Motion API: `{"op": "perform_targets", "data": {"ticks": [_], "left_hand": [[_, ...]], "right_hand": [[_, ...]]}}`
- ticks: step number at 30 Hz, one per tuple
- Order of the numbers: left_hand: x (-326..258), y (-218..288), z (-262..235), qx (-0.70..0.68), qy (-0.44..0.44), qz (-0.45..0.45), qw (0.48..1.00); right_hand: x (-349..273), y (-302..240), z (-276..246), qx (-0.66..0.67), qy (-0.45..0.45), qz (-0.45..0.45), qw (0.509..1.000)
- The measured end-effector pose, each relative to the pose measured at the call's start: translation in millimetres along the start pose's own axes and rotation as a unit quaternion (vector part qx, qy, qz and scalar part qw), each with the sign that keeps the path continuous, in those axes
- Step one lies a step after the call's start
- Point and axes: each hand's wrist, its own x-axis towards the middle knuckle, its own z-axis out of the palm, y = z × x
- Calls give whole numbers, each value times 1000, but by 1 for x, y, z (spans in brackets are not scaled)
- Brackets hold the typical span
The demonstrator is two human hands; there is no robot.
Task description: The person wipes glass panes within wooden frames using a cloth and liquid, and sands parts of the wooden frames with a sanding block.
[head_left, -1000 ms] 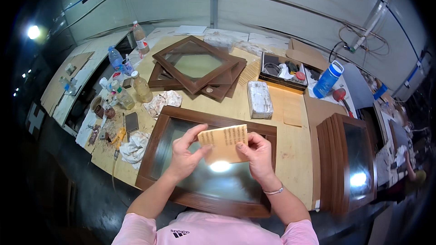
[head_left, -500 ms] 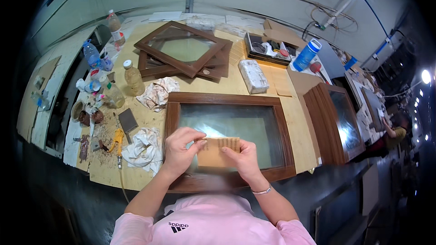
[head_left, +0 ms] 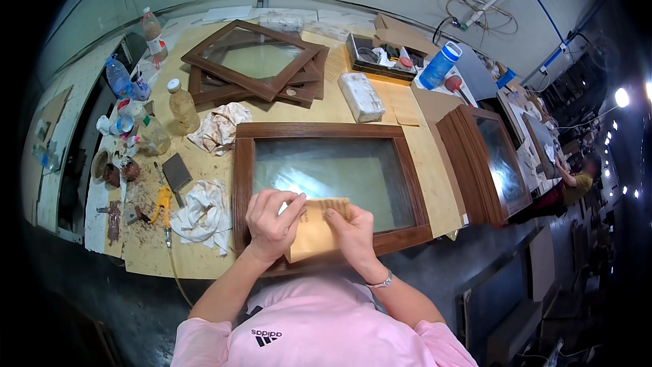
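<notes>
My left hand [head_left: 270,225] pinches the left edge of a tan sheet of sandpaper [head_left: 314,238] with printing along its top. My right hand [head_left: 354,236] grips the sheet's right side, thumb across the face. Both hands are closed on it, holding it above the near part of a brown wooden framed glass panel [head_left: 318,130]. That panel lies flat on the workbench. Fingers behind the sheet are hidden.
More framed panels [head_left: 251,61] lie stacked at the back, and others [head_left: 468,163] stand at the right. Left are crumpled rags [head_left: 204,214], a yellow air gun [head_left: 163,205] and bottles [head_left: 182,107]. A wrapped white block [head_left: 361,97] and tool box [head_left: 380,58] sit behind. A person [head_left: 577,183] works far right.
The whole view has shifted slightly, so the bench appears farther up and left. Both hands keep hold of the sandpaper, which is now more tilted, and the left fingers have shifted along its upper edge.
</notes>
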Motion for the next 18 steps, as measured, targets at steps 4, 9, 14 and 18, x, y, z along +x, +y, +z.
{"op": "perform_targets", "data": {"ticks": [4,9,14,18], "left_hand": [[-12,-1,10,6,4,21,1000],[-12,3,14,-8,-14,2,1000],[-6,15,11,-85,-36,-90,992],[7,21,12,-127,-64,-156,978]], "right_hand": [[-1,6,-5,-16,15,20,1000],[-2,17,-14,1,13,35,999],[-2,12,-20,22,13,21,999],[-3,9,-25,35,-1,11,999]]}}
